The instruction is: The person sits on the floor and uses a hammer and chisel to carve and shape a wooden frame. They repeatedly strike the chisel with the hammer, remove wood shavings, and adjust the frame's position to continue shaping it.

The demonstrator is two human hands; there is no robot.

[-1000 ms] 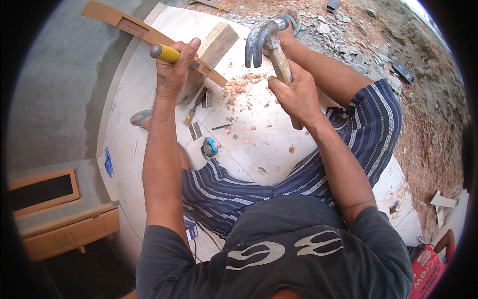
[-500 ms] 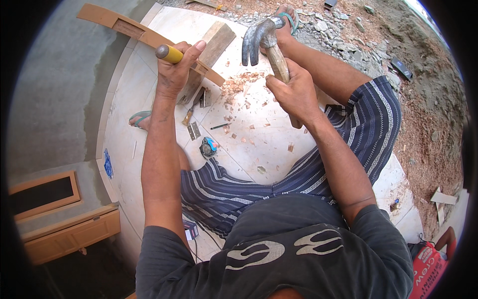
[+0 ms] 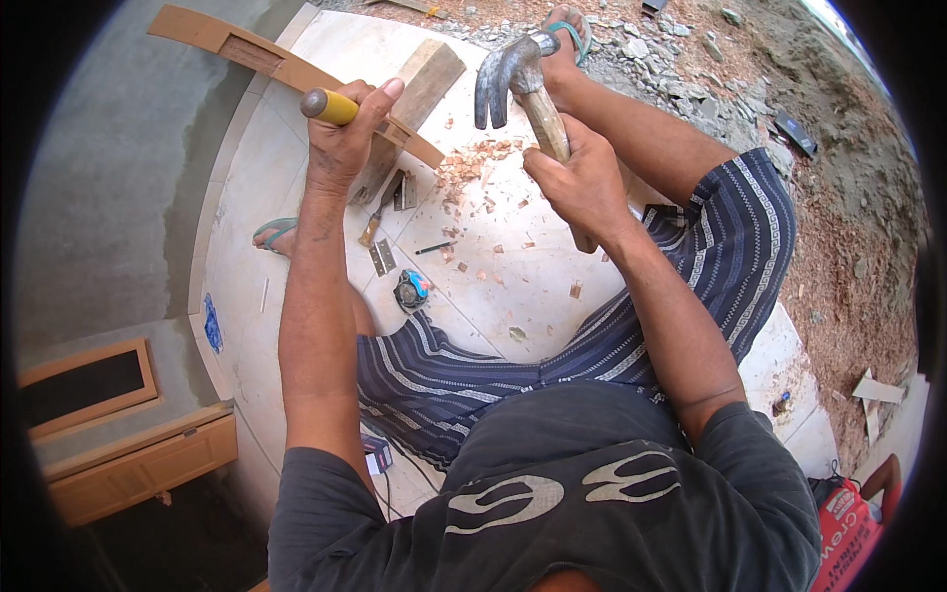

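Wrapped round the yellow handle of a chisel (image 3: 335,108) is my left hand (image 3: 341,148), thumb out along its side; the blade is hidden. Just beyond it a long wooden strip (image 3: 197,35) with a cut recess lies slanted across a thick timber block (image 3: 434,74). My right hand (image 3: 582,183) grips a claw hammer (image 3: 541,113) by its wooden handle, the metal head raised above the floor and apart from the chisel. Below the block lie a second chisel (image 3: 371,231) and two metal hinges (image 3: 383,258) (image 3: 405,191).
A tape measure (image 3: 412,289) and a dark pencil (image 3: 434,248) lie on the pale tiles (image 3: 473,306) between my legs. Wood chips (image 3: 473,163) are scattered beside the block. Rubble (image 3: 651,69) lies beyond the tiles, and wooden cabinet fronts (image 3: 148,464) stand at lower left.
Both hands have shifted very slightly left with the chisel and the hammer. Their grips are the same, and the wooden strip stays nearly in place.
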